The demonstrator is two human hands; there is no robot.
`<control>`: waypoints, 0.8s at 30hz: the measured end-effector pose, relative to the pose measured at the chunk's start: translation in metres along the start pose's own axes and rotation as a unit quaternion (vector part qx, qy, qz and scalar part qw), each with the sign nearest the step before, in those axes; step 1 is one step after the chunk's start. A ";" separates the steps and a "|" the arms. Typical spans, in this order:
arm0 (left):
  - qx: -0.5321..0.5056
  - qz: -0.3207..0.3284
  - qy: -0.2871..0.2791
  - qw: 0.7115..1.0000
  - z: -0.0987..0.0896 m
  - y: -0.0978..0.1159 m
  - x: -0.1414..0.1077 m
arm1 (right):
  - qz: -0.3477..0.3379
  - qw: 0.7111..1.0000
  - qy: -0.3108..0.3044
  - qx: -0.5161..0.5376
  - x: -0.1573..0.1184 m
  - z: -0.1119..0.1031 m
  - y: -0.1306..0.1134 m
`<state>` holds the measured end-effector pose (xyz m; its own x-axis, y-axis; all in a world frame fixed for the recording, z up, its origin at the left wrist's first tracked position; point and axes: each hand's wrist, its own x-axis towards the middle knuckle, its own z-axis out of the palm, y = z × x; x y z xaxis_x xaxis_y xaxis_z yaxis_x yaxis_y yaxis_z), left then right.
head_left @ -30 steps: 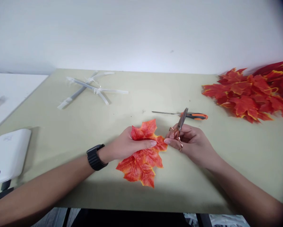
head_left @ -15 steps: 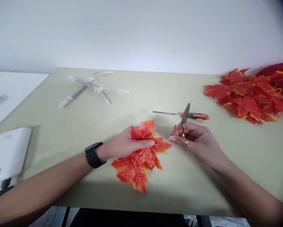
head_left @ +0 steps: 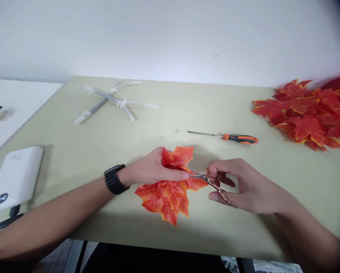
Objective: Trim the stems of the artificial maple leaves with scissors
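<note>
Tabletop: screwdriver beyond scissors; left hand partly covering leaves.

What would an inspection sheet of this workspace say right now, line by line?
Surface: pale green table, a few small specks.
Job's things: red leaves, scissors with blades parted at them; leaf pile at far right.
Clutter: screwdriver, crossed translucent strips, white device.
Hands: left hand holds the leaves, right hand the scissors.
Cables: dark plug by the device.
Surroundings: white wall behind.
</note>
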<state>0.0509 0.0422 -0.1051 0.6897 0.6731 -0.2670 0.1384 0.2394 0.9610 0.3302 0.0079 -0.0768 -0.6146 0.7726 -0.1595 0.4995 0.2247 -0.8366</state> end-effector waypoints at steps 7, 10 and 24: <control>-0.014 0.006 -0.025 1.000 0.000 0.000 -0.003 | -0.008 1.000 -0.002 -0.025 0.002 0.000 0.005; 0.005 0.009 -0.016 1.000 0.001 0.000 -0.003 | -0.007 0.999 -0.004 -0.035 0.002 0.000 0.004; 0.024 0.035 -0.017 0.999 0.002 0.005 -0.005 | -0.010 0.999 -0.010 -0.047 0.003 -0.002 0.004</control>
<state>0.0491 0.0388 -0.0984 0.7220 0.6632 -0.1970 0.1216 0.1586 0.9798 0.3316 0.0124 -0.0791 -0.6364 0.7558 -0.1543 0.5413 0.2951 -0.7873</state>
